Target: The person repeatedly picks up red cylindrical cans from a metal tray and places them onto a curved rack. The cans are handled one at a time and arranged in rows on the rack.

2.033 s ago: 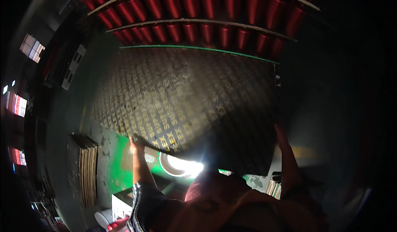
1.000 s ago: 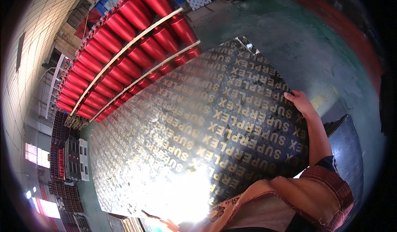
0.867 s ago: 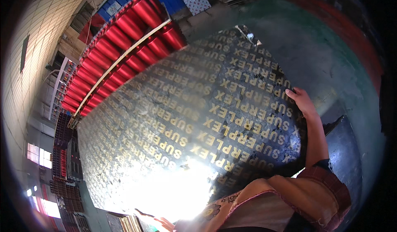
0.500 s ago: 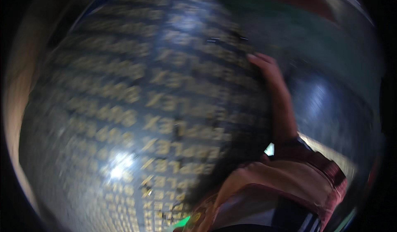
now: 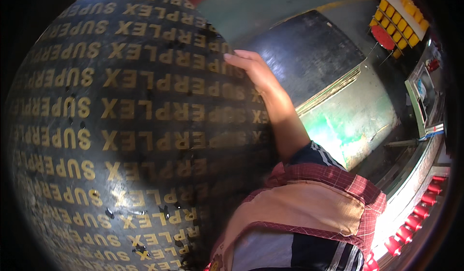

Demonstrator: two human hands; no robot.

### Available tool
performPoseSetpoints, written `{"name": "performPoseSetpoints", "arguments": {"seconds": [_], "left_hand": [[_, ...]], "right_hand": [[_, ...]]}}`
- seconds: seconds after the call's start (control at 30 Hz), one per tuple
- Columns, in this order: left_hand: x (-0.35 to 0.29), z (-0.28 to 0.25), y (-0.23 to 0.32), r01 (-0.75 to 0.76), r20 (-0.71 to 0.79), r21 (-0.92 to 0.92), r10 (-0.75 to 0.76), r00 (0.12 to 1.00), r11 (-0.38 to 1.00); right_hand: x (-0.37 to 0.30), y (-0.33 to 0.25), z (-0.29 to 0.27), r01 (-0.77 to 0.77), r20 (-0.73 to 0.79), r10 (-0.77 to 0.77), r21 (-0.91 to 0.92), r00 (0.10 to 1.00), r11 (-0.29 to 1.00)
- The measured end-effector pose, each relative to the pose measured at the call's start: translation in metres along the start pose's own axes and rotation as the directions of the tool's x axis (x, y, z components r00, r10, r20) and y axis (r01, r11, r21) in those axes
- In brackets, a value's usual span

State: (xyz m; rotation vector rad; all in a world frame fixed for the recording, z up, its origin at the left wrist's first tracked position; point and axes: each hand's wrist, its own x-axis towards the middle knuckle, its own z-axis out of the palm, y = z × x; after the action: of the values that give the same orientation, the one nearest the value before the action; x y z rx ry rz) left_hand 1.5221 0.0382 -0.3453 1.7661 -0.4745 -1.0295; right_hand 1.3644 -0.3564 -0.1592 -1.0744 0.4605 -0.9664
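Note:
A large black film-faced plywood sheet [image 5: 145,94] with rows of yellow lettering fills the left and middle of the view. Scattered dark flecks and scraps lie on its face toward the near side. My right hand [image 5: 249,67] is at the sheet's right edge, thumb toward the printed face and fingers closed at the rim. The fingertips are partly hidden there. My bare forearm runs back to a dark sleeve beside my checked red and tan apron [image 5: 299,206]. My left hand does not show.
Right of the sheet lies a stack of dark boards [image 5: 309,53] with pale layered edges, above a sunlit greenish surface [image 5: 357,121]. Far right stands a rack of yellow blocks [image 5: 398,22] near a red disc [image 5: 383,37]. Red cylindrical parts [image 5: 413,221] line the near right.
The view has swung right and sharpened from blur. The plywood sheet and my right hand now appear further left, and the board stack and yellow rack have come into clear view.

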Motion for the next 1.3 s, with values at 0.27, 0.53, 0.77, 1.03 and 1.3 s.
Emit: {"name": "performPoseSetpoints", "arguments": {"seconds": [0.27,0.53,0.77,1.03,1.3], "left_hand": [[-0.007,-0.038,-0.072,-0.031,0.183,-0.020,0.034,0.983,0.999],[-0.108,-0.232,-0.269,0.059,0.238,0.015,-0.061,0.969,0.998],[-0.366,-0.642,-0.491,0.460,-0.363,-0.212,-0.506,0.782,0.863],[-0.189,-0.819,-0.506,0.677,-0.655,-0.020,-0.521,0.548,0.736],[-0.047,-0.762,-0.543,0.385,-0.285,-0.543,-0.595,0.752,0.746]], "right_hand": [[-0.084,-0.079,-0.015,0.153,-0.160,-0.312,-0.614,0.936,0.775],[-0.228,0.032,-0.069,-0.637,-0.515,-0.516,-0.767,0.684,-0.079],[-0.594,0.516,0.057,-0.593,-0.610,0.143,-0.792,0.779,-0.146],[-0.690,0.654,0.297,-1.000,-0.673,0.739,-0.015,-0.002,-0.016],[-0.630,0.658,0.365,-0.455,-0.347,0.825,0.705,0.446,0.543]]}}
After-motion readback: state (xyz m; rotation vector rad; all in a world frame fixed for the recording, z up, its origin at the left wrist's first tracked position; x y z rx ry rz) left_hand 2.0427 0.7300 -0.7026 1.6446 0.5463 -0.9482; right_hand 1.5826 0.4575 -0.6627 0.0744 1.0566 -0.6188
